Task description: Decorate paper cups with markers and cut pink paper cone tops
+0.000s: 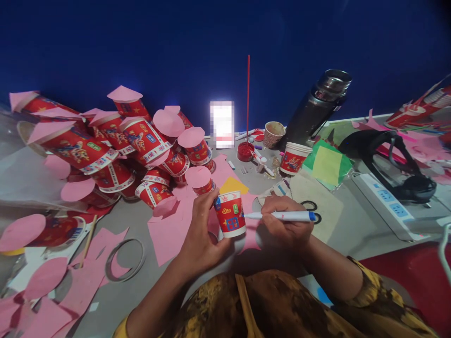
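Two bare hands are busy in front of me. The left hand [202, 230] holds a red paper cup [230, 213], with the thumb near one end and the fingers near the other. It is curled just as wide as the cup. The cup is over the gray table [136, 218], close to the person's tummy. The right hand [287, 223] is folded snugly around a white marker [296, 216] with a blue end. The marker's tip points at the cup's side; I can't tell if it touches.

Under and around the hands lies pink paper [165, 239], with a yellow piece [232, 185] just behind the cup. Black scissors handles [310, 205] peek out beside the right hand.

Over on the left is a big heap of red cups [148, 141], many with pink paper tops. A ring of tape [125, 260] lies nearer the person. Farther back stand a tall red stick [248, 98], a brown cup [274, 135] and a leaning black flask [313, 110]. On the right is a white power strip [385, 202]. Behind everything is a dark blue wall [141, 42].
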`<state>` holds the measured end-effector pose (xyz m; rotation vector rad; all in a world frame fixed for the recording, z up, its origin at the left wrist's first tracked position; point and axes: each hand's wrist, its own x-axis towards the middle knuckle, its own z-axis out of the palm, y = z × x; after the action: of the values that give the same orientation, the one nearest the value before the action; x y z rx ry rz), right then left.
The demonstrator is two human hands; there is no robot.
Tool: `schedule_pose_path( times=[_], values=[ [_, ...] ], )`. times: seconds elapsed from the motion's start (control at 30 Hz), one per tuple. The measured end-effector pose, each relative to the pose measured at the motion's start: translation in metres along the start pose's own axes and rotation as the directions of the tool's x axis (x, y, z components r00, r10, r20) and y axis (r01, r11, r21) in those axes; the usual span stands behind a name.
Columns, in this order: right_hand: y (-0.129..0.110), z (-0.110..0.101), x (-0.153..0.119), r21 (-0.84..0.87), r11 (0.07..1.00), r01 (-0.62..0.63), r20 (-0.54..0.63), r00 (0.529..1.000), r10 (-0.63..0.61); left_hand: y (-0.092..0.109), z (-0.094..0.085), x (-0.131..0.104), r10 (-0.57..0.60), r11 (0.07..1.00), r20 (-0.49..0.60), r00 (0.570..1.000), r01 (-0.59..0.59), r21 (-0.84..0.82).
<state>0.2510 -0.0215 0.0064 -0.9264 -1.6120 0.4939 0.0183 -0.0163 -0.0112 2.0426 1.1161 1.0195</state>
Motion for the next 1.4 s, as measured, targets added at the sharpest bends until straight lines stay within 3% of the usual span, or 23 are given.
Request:
schedule_pose_path(
  times=[0.3, 0.6, 0.8, 1.4],
  values=[
    [-0.0016, 0.0033, -0.0005, -0.059, 0.995, 0.076, 0.055, 0.996, -0.073, 0.0003, 0.0001, 0.0005, -0.007, 1.0, 0.029, 1.0, 0.007, 0.005],
    [-0.0034, 0.0013, 0.0028, -0.079, 0.994, 0.072, 0.095, 0.993, -0.064, 0.0, 0.0015, -0.0012, -0.011, 0.999, 0.01, 1.0, 0.012, -0.04],
    [-0.0063, -0.0025, 0.0041, -0.091, 0.994, 0.063, 0.192, 0.98, -0.044, -0.0002, 0.0015, -0.0009, -0.02, 0.999, 0.001, 1.0, 0.02, -0.041],
    [-0.0057, -0.002, 0.0027, -0.056, 0.997, 0.047, 0.183, 0.983, -0.036, 0.0001, 0.001, -0.001, -0.032, 0.998, 0.003, 0.999, 0.032, -0.056]
  ],
)
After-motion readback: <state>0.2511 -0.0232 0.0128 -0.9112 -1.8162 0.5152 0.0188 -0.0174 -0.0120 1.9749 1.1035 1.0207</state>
